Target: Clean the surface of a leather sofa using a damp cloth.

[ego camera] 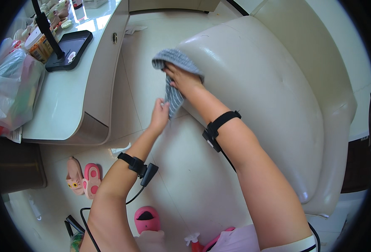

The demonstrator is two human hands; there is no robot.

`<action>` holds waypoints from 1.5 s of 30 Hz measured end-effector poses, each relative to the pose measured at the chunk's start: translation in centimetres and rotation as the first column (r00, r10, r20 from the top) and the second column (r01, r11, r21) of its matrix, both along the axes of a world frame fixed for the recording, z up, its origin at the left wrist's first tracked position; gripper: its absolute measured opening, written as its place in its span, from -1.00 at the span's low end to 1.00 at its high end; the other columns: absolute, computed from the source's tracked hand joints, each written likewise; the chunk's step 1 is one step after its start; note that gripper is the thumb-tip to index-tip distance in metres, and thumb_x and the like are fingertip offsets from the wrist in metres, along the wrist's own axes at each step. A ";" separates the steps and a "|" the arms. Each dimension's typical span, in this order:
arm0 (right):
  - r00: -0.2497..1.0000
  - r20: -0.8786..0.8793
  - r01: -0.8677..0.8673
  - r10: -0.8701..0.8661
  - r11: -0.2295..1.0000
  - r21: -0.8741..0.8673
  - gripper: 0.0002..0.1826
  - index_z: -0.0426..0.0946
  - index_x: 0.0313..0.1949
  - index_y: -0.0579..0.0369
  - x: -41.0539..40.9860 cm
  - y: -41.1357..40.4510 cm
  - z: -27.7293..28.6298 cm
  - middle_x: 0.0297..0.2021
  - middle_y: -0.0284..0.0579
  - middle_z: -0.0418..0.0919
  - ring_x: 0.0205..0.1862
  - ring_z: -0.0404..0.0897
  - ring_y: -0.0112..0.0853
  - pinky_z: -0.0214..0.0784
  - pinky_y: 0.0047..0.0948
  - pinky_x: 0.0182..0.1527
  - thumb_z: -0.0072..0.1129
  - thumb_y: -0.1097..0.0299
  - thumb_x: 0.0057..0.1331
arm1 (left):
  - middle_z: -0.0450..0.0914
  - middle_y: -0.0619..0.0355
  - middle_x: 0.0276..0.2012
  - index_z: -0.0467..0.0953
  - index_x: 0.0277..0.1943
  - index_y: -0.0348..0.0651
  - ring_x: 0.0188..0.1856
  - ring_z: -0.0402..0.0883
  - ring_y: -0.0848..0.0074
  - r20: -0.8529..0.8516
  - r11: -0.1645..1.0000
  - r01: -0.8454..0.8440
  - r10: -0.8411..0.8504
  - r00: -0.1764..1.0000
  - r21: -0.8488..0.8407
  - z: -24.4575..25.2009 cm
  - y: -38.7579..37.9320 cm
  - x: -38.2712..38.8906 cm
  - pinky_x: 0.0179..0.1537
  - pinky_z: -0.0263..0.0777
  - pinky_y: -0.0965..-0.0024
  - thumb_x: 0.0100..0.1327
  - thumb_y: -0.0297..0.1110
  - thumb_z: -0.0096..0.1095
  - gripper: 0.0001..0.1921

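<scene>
A grey and white striped cloth (180,60) hangs between my two hands in front of the corner of a cream leather seat (254,75). My right hand (184,77) is at the cloth's upper part, its fingers partly hidden under the folds. Lower down, my left hand (161,114) pinches the cloth's hanging edge between thumb and fingers. Both forearms wear black straps with small devices and cables. A spray bottle with a white nozzle and red body (195,242) shows at the bottom, near my feet.
At left, a glass-topped cabinet (62,108) holds a black stand (69,50), a plastic bag (14,88) and a tub (39,44). Pink slippers (92,181) lie on the tiled floor beside a dark bin (18,163). Black cables hang from both arms.
</scene>
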State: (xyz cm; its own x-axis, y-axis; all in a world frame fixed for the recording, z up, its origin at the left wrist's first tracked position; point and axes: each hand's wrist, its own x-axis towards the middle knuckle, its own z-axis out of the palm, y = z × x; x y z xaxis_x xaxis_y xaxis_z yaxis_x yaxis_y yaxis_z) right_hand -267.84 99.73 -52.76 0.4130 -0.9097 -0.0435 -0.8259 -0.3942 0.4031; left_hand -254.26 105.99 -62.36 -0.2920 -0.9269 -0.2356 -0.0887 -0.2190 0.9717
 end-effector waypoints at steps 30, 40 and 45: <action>0.183 0.553 0.961 -0.813 0.029 -0.276 -0.11 -0.05 0.28 0.16 -26.9 68.0 0.5 0.12 0.41 0.12 0.16 0.14 0.14 -0.03 0.02 0.13 0.13 -0.03 0.10 | 0.46 -0.16 -0.55 0.26 -0.18 -0.16 -0.45 0.48 -0.02 0.098 0.287 0.823 -0.920 0.380 -0.490 11.5 43.1 -29.1 -0.41 0.33 0.09 0.24 -0.36 -0.01 -0.85; -0.343 -0.338 0.810 -0.876 -0.459 0.366 -0.46 0.07 0.22 0.16 -29.2 60.7 -14.2 0.22 -0.03 0.13 0.23 0.15 -0.30 0.01 -0.37 0.22 -0.16 0.22 0.29 | 0.49 -0.11 -0.47 0.24 -0.21 -0.16 -0.40 0.49 0.03 0.461 0.006 0.854 -0.840 0.287 -0.520 8.6 39.5 -26.3 -0.39 0.35 0.13 0.24 -0.42 -0.03 -0.89; 0.078 -0.072 0.882 -0.994 0.035 0.470 -0.52 0.15 0.17 0.11 -23.0 51.5 -11.4 0.15 -0.07 0.22 0.17 0.21 -0.31 0.08 -0.38 0.17 -0.16 0.21 0.30 | 0.47 -0.09 -0.47 0.24 -0.20 -0.19 -0.40 0.47 0.05 0.461 -0.013 0.867 -0.851 0.252 -0.498 10.8 30.6 -20.0 -0.40 0.35 0.17 0.24 -0.42 -0.01 -0.87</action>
State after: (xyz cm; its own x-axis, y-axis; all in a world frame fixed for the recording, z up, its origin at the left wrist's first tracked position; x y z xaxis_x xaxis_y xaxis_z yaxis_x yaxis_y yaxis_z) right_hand -290.81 151.26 -64.21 -0.7501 -0.4382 -0.4952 -0.5993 0.7670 0.2291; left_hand -274.21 136.63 -51.53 -0.9787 0.1364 0.1536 0.2048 0.5888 0.7819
